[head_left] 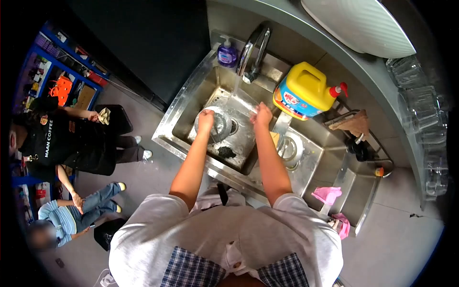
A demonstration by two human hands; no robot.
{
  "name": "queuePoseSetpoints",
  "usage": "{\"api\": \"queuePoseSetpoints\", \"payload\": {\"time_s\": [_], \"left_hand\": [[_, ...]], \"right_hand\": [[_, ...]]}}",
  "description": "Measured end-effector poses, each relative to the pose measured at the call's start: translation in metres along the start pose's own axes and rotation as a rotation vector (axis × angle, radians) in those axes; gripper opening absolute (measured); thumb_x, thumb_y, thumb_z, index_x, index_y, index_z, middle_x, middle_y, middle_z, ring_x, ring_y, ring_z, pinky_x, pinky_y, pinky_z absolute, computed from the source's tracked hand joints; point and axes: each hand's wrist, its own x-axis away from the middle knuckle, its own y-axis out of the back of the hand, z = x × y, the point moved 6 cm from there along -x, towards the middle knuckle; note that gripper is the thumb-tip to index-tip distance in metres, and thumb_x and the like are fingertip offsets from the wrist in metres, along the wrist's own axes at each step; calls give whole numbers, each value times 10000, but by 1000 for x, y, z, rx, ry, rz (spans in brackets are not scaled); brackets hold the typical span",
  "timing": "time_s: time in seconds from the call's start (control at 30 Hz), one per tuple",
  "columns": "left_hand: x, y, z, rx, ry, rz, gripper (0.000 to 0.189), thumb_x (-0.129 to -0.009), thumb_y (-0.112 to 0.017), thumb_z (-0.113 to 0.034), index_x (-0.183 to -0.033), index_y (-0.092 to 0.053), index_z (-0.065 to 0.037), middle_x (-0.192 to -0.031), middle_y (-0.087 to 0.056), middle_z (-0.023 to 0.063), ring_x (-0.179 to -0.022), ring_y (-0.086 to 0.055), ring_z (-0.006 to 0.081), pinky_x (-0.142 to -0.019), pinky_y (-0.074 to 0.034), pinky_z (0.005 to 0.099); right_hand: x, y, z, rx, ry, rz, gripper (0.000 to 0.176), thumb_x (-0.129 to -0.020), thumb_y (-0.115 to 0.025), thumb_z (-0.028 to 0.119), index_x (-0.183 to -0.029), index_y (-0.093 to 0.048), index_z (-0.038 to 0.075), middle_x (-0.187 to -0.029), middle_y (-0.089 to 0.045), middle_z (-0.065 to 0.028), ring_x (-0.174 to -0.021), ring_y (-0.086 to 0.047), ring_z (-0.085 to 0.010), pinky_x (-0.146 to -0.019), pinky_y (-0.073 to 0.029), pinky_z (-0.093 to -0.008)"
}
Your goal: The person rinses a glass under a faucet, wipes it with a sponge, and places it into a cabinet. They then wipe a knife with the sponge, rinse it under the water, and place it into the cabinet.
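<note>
My left hand (206, 119) is closed on the rim of a round, greyish see-through dish (221, 128), held low in the left sink basin (184, 128). To its right, my right hand (261, 115) is over the basin's right side, fingers loosely bent and apart, with nothing visible in them. Water runs from the curved chrome faucet (247, 50) between my two hands. A dark wet clump (226, 152) lies on the basin floor, close to the drain (234, 126).
A purple soap bottle (227, 53) and a big yellow detergent jug (306, 91) stand behind the sink. Pink cloths (327, 195) hang at the right basin. Glasses (420, 110) line the curved shelf at right. Two people (71, 138) are at the left.
</note>
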Motion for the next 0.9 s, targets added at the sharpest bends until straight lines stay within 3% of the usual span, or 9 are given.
{"api": "queuePoseSetpoints", "payload": {"time_s": [0.07, 0.13, 0.27, 0.47, 0.53, 0.77, 0.83, 0.87, 0.9], "left_hand": [[14, -10, -10, 26, 98, 66, 113, -835, -559, -176, -859, -612, -78, -768, -612, 13, -716, -585, 132, -629, -456, 275], [2, -17, -37, -69, -163, 59, 166, -824, -571, -194, -841, -625, -38, -738, -631, 57, -678, -580, 158, -636, -460, 305], [-39, -37, -128, -383, -584, 104, 209, -822, -576, -246, -841, -649, -51, -749, -640, 168, -735, -642, 307, -658, -482, 376], [-117, -153, -164, -774, -961, 578, 233, -821, -577, -208, -922, -631, -5, -844, -657, 166, -734, -635, 252, -656, -498, 353], [-196, -201, -95, -337, -625, 800, 238, -848, -567, -210, -853, -618, 23, -818, -652, 166, -733, -637, 247, -631, -504, 338], [-141, -198, -121, -77, -169, 860, 166, -835, -619, -128, -955, -610, -13, -820, -662, 94, -717, -644, 197, -599, -510, 312], [-84, -171, -169, -230, -285, 882, 132, -806, -635, -129, -857, -651, -9, -779, -660, 95, -661, -635, 181, -587, -499, 334], [-102, -174, -160, -339, -1169, 756, 132, -782, -660, -125, -847, -650, -10, -795, -662, 94, -668, -630, 158, -585, -497, 339], [-158, -181, -116, -442, -836, 669, 111, -790, -622, -82, -871, -635, -8, -779, -660, 89, -700, -622, 140, -607, -497, 333]], "right_hand": [[2, 13, -29, -176, -193, 38, 324, -874, -529, 376, -967, -540, 66, -848, -602, -118, -614, -573, -257, -427, -400, -378], [0, 20, -54, -333, -372, 100, 341, -862, -515, 398, -975, -524, 77, -877, -600, -126, -705, -577, -277, -520, -431, -404], [25, 41, -60, -409, -419, 23, 317, -830, -518, 391, -950, -523, 97, -907, -598, -138, -825, -573, -288, -651, -442, -428], [18, 57, -74, -441, -410, 186, 306, -826, -534, 379, -941, -533, 95, -894, -608, -117, -806, -580, -279, -670, -446, -400], [39, 53, -57, -437, -404, 74, 311, -819, -553, 382, -941, -532, 96, -895, -610, -111, -809, -580, -273, -646, -442, -388], [36, 57, -51, -461, -374, 78, 342, -844, -548, 387, -998, -528, 82, -952, -616, -142, -801, -587, -292, -571, -434, -366], [39, 50, -44, -478, -361, 111, 345, -856, -537, 378, -1012, -513, 72, -924, -617, -147, -790, -594, -302, -566, -439, -368], [46, 46, -35, -454, -346, 107, 347, -855, -539, 381, -1014, -514, 73, -900, -622, -138, -785, -593, -299, -581, -439, -367], [58, 41, -28, -430, -339, 101, 349, -855, -540, 384, -1016, -515, 75, -877, -627, -130, -779, -592, -296, -597, -439, -366]]}}
